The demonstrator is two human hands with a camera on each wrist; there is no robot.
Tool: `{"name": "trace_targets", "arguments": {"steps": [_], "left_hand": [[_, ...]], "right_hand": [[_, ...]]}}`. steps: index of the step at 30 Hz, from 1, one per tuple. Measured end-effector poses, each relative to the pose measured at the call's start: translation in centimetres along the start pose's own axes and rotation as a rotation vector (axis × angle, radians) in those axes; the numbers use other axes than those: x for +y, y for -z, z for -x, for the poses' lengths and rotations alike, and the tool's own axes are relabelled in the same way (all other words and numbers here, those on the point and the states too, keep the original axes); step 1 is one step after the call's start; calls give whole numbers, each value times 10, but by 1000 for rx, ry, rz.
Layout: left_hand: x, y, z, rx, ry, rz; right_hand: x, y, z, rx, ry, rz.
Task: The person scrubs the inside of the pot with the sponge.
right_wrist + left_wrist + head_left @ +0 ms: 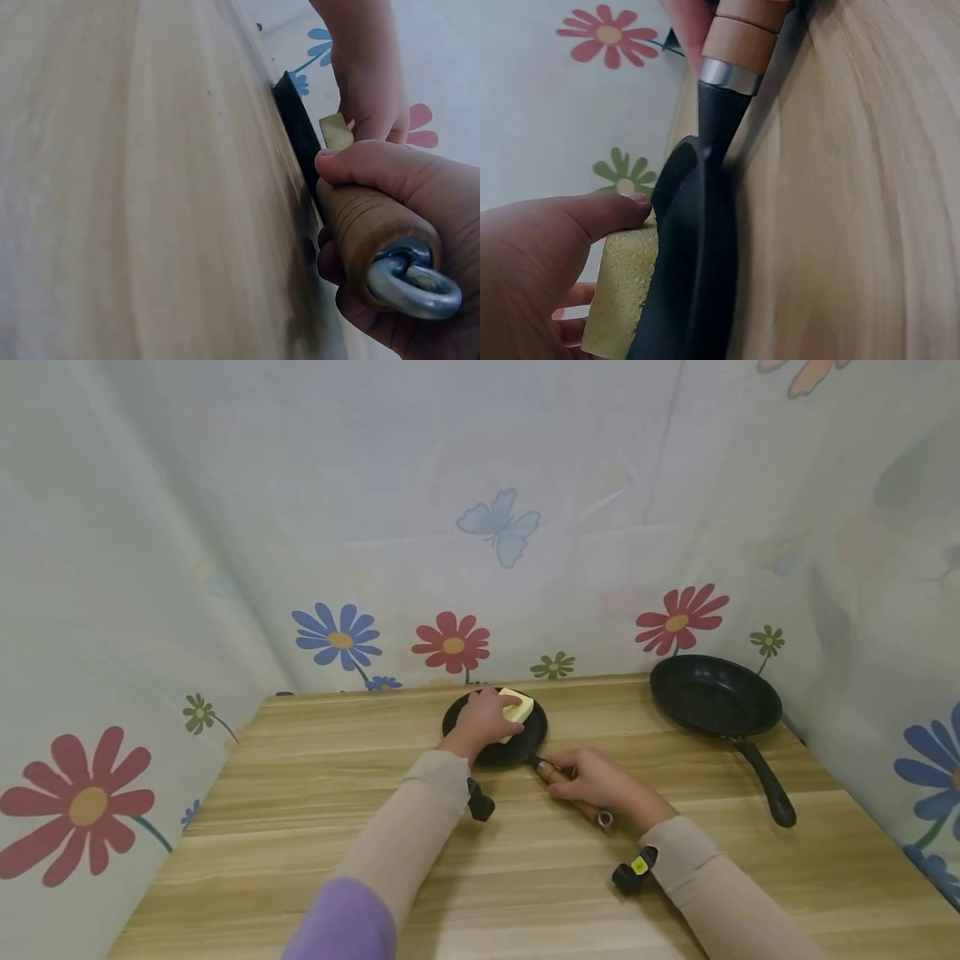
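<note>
A small black frying pan [534,737] with a wooden handle [367,225] is near the table's back edge. My right hand [600,779] grips that handle, thumb along its top and fingers curled underneath; a metal hanging ring [415,287] juts from the handle's end. Over the pan, my left hand [483,722] pinches a pale yellow sponge [622,289] between thumb and fingers. The sponge's lower face lies against the inside of the pan in the left wrist view. Part of the pan's surface is hidden behind the left hand.
A larger black frying pan [716,697] stands at the table's back right, its black handle [767,783] pointing toward the front. Behind the wood-grain table [337,793] hangs a flower-printed cloth [375,527], which also closes off the left and right sides.
</note>
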State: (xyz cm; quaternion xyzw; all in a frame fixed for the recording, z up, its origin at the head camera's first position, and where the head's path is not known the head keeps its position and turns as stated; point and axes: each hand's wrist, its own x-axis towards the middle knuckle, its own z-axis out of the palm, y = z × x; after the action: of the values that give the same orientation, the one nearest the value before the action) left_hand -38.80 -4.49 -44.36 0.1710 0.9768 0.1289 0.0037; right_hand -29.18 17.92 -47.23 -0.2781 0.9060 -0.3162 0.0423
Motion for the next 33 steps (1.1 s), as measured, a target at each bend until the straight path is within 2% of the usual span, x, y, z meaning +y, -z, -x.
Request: {"name": "trace_targets", "arguments": {"steps": [11,17,26,33], "left_hand": [[6,-14,-3,-18,-14,-15],[9,-12,1,-25,-40,-36],[11,-7,6,-46,-94,-116],[10,-4,6,-101,-137,-143]], "right_hand": [[-8,6,3,-47,-69,10],[-10,6,4,-58,-94,22],[-8,1,1,-51,-121,23],[-6,1,0,-48,-115,1]]}}
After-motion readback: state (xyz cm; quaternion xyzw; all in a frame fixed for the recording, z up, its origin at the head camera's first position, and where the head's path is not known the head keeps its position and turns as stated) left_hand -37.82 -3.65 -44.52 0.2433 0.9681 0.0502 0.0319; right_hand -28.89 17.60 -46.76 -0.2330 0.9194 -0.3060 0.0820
